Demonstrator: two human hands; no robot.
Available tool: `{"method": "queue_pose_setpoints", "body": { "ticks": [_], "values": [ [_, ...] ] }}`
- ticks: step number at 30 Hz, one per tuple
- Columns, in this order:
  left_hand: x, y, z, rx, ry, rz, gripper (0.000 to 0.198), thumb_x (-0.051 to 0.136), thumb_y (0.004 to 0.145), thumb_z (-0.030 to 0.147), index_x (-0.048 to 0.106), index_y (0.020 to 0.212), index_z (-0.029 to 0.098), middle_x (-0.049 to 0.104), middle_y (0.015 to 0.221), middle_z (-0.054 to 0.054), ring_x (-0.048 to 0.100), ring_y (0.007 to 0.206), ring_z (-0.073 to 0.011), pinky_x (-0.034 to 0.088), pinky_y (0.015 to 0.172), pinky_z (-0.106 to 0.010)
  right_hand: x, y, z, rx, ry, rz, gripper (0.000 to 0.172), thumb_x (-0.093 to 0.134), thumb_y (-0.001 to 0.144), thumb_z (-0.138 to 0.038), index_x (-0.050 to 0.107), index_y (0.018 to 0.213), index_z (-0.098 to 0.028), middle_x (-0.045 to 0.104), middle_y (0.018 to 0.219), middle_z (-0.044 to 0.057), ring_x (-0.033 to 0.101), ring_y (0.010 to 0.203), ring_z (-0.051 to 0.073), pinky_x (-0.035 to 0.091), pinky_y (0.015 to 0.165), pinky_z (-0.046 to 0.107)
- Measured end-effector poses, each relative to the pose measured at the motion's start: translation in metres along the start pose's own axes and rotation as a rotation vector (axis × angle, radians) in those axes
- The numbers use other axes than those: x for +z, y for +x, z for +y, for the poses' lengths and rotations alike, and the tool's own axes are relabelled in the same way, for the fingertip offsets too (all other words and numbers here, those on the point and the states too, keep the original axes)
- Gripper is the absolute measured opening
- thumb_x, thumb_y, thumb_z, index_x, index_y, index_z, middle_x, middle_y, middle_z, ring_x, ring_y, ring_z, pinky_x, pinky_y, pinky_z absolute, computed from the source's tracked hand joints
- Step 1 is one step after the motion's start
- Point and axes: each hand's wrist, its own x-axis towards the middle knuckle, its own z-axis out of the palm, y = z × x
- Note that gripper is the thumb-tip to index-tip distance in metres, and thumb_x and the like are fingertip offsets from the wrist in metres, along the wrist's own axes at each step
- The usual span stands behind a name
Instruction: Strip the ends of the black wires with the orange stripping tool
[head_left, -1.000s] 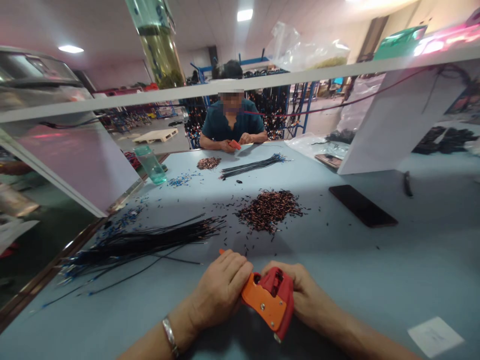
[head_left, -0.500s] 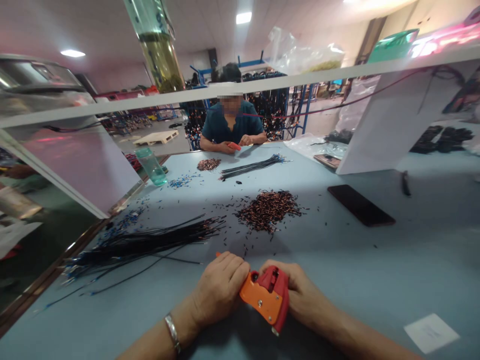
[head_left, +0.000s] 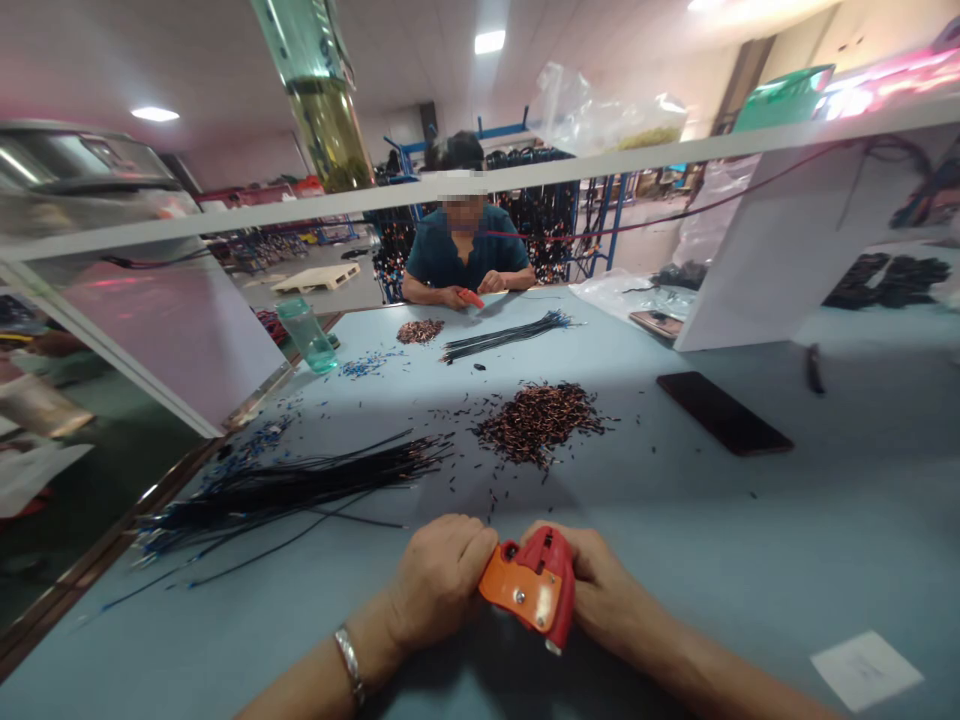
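A red and orange hand tool [head_left: 529, 588] is held between my two hands near the table's front edge. My left hand [head_left: 442, 572], with a silver bracelet at the wrist, is closed round the tool's left part. My right hand [head_left: 589, 575] wraps the red right side, its fingers partly hidden behind the tool. Beyond them lies a pile of small black and copper-coloured pieces [head_left: 538, 422]. To the left, a bundle of black wires [head_left: 300, 487] with blue ends on its left side rests on the table [head_left: 675, 530].
A black phone [head_left: 721, 412] and a white paper square [head_left: 868, 670] lie to the right. Across the table a person [head_left: 466, 250] holds a red tool near more wires [head_left: 510, 336]. A green bottle [head_left: 307, 335] stands at the left; a white shelf [head_left: 405, 195] spans above.
The tool has tilted slightly in my hands, its lower end a little higher. The whole view has shifted slightly.
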Motion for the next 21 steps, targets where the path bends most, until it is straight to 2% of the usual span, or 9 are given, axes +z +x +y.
{"method": "queue_pose_setpoints", "body": {
  "ticks": [6,16,21],
  "values": [
    [0.0026,-0.0025,0.0007,0.005,0.008,0.024,0.026,0.040,0.096,0.020,0.049,0.072,0.021,0.051,0.055,0.001,0.039,0.050,-0.0154,0.026,0.052,-0.030,0.0028,-0.0014,0.0002,0.088,0.058,-0.045,0.011,0.056,0.073,-0.022,0.051,0.065,-0.018,0.051,0.056,-0.004,0.042,0.052,0.009,0.033,0.051,0.022],
    [-0.0001,-0.0034,-0.0008,0.031,0.027,0.003,0.029,0.038,0.098,0.023,0.044,0.069,0.022,0.049,0.052,0.002,0.038,0.046,-0.0148,0.024,0.050,-0.031,0.0039,-0.0015,-0.0042,0.110,0.097,-0.082,0.009,0.056,0.073,-0.024,0.054,0.067,-0.017,0.053,0.059,-0.003,0.043,0.054,0.010,0.035,0.053,0.022],
    [-0.0022,-0.0019,-0.0023,0.027,0.030,0.010,0.026,0.036,0.097,0.024,0.046,0.073,0.022,0.051,0.054,0.001,0.041,0.047,-0.0152,0.027,0.049,-0.030,0.0025,-0.0005,-0.0068,0.064,0.050,-0.088,0.014,0.055,0.077,-0.027,0.054,0.067,-0.018,0.050,0.058,-0.004,0.041,0.052,0.009,0.034,0.052,0.021]
  ]
}}
